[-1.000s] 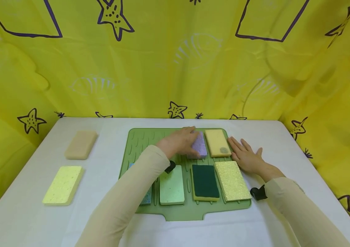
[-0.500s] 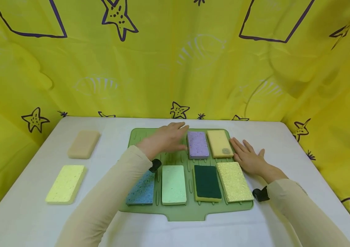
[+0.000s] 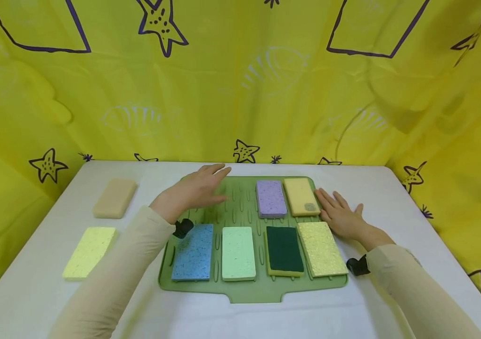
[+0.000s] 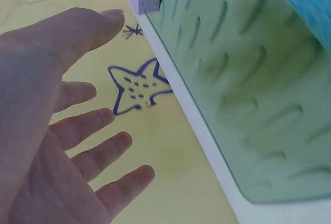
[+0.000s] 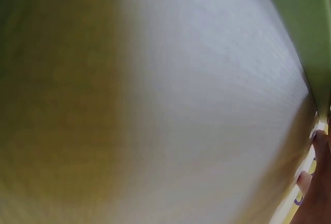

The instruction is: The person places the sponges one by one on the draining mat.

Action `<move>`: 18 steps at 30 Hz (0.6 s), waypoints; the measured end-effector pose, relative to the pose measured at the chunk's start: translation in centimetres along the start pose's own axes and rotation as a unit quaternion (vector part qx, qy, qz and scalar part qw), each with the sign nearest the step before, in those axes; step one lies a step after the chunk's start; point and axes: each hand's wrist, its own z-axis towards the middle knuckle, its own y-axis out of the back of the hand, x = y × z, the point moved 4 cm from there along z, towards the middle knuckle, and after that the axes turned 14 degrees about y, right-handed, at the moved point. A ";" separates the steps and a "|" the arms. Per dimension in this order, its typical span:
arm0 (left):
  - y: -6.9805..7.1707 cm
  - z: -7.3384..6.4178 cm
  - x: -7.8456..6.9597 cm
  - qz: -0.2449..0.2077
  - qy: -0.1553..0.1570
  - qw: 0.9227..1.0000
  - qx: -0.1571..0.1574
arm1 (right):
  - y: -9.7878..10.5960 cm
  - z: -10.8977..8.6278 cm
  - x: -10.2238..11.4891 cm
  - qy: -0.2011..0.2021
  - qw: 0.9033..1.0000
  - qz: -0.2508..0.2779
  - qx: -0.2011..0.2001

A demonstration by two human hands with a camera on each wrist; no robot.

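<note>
My left hand (image 3: 195, 188) hovers over the back left part of the green drying mat (image 3: 240, 294), fingers spread and holding nothing. In the left wrist view its fingers (image 4: 88, 125) are apart, with the mat's ridges beyond. The blue sponge (image 3: 193, 254) lies just in front of that wrist. My right hand (image 3: 342, 216) rests flat at the mat's right edge, fingertips beside the cream sponge (image 3: 299, 195). Also on the mat lie a purple sponge (image 3: 272, 198), a mint sponge (image 3: 239, 254), a sponge with a dark green scouring face (image 3: 284, 249) and a speckled yellow sponge (image 3: 322, 248).
Left of the mat, on the white table (image 3: 138, 278), lie a beige sponge (image 3: 115, 197) and a pale yellow sponge (image 3: 89, 253), partly overlapped by my left sleeve. A yellow patterned curtain (image 3: 206, 103) encloses the table's back and sides.
My left hand has moved left from over the purple sponge to the mat's back left, uncovering the purple and blue sponges. My right hand has stayed at the right edge.
</note>
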 end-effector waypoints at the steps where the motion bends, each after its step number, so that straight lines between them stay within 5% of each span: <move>1: 0.1 -0.2 0.3 0.001 -0.002 1.000 -0.004 | 0.0 0.0 0.0 0.000 1.000 0.001 0.000; 18: 0.1 -3.3 5.7 -0.005 -0.006 0.999 -0.042 | 0.1 -0.1 0.2 -0.001 1.000 -0.001 0.004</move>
